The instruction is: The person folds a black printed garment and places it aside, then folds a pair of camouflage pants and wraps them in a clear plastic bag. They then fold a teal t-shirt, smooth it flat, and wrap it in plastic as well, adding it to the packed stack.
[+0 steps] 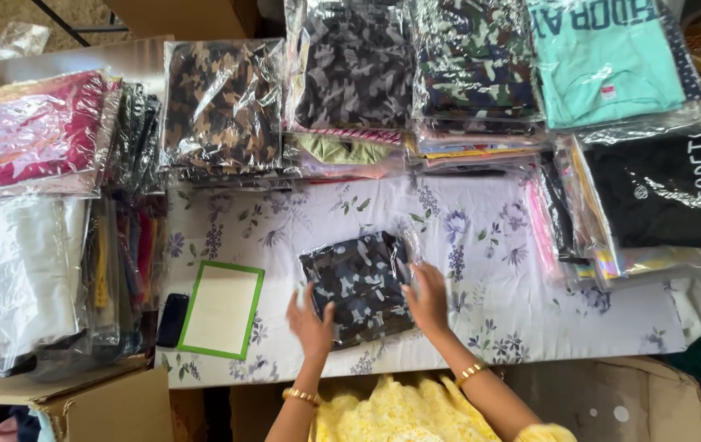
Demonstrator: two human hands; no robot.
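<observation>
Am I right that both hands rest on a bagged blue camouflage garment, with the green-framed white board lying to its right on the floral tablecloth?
Not quite: in the head view, the green-framed white board lies left of the bagged blue camouflage garment. Both the left hand and right hand do rest on it, on the floral tablecloth.

floral tablecloth (481,278), bagged camouflage garment (360,286), green-framed board (221,309), black phone (173,319), stacks of bagged clothes (350,90)

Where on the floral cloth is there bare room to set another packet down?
The widest bare patch lies right of the camouflage packet that the left hand and right hand press, reaching to the right-hand stack. A narrower strip runs between the green-edged board and the back row of stacks. The left edge is crowded with bagged piles and a phone.
</observation>
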